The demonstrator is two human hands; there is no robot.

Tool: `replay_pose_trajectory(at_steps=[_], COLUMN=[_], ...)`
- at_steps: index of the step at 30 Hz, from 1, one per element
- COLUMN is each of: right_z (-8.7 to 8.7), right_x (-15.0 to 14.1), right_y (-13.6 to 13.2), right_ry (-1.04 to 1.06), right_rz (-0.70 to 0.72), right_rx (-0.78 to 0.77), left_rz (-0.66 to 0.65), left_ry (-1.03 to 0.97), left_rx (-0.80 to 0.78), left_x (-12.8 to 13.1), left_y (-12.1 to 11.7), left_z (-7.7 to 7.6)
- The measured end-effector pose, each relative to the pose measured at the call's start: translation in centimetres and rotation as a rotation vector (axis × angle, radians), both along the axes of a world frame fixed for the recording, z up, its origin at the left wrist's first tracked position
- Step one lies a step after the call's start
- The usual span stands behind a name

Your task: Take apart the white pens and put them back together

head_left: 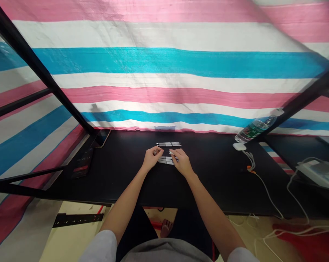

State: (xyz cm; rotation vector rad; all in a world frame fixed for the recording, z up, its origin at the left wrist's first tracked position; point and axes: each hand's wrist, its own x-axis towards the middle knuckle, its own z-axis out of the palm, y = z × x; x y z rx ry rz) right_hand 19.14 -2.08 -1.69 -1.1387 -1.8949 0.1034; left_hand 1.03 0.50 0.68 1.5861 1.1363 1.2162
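My left hand is closed in a pinch over the black table, its fingertips around something small and dark that I cannot make out. Opposite it, my right hand pinches a small white piece, seen only at its tip between thumb and finger. A short gap separates the two hands. Just beyond them, white-and-grey pens lie side by side, pointing left to right. Closer to me, below my fingertips, several more such pens lie in a row, their right ends partly hidden by my right hand.
On the table, a phone and a second dark device with a lit display lie at left. A water bottle leans at back right, near a white charger and cables. Black frame bars and striped sheeting enclose the table.
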Motion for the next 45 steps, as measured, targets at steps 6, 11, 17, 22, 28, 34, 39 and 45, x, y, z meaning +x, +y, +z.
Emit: replay_pose_trajectory(at_steps=[6,11,17,22,28,34,39,45], right_z=[0.4,0.5,0.4,0.4,0.1,0.0,0.1,0.1], right_x=[0.0,0.0,-0.3,-0.1,0.6,0.7,0.8,0.8], right_y=[-0.3,-0.4,-0.3,-0.2,0.1,0.2,0.2,0.2], right_ry=[-0.055,-0.077,-0.065,0.011,0.142,0.164,0.166,0.166], right_rz=[0.046,0.058,-0.034,-0.109,-0.170,-0.184,-0.196,-0.184], right_rx=[0.008,-0.022,-0.007,-0.014,-0.053,-0.062,-0.066,-0.056], left_rz=[-0.023,-0.058,-0.083,-0.079,-0.074,-0.070,-0.040,-0.044], left_ry=[0.004,-0.012,-0.016,-0.134,-0.653,-0.590,-0.570,-0.573], left_rx=[0.000,-0.004,-0.029,-0.084,-0.311,-0.291,-0.270,-0.275], left_x=[-0.1,-0.1,0.1,0.0,-0.3,0.0,0.1,-0.1], left_y=[0.1,0.1,-0.2,0.0,1.1,1.1,1.0,1.1], left_z=[-0.2,0.0,0.0,0.0,0.3,-0.3,-0.8,-0.7])
